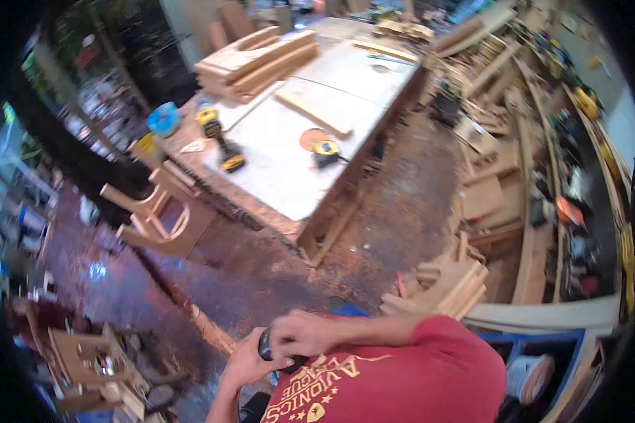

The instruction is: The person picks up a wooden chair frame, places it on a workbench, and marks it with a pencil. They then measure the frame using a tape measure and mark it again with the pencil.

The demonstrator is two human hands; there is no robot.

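Note:
At the bottom, in front of the red shirt, my two hands are close together. My left hand [250, 359] is wrapped round a small dark object [264, 345] that I cannot identify. Bent over the same object from the right is my right hand [305, 335], its fingers curled in; what they grip is hidden. Beyond them stands a workbench [282, 190] with a white top. On it are a yellow and black drill [222, 144], a tape measure [326, 151], a wooden strip [314, 113] and stacked wooden parts [254, 63].
A cut wooden frame [166, 218] stands left of the bench. More curved wooden pieces [444, 289] are stacked at my right, near a spool [530, 379]. Offcuts [494, 134] and tools line the right side. A wooden assembly [92, 359] lies at lower left.

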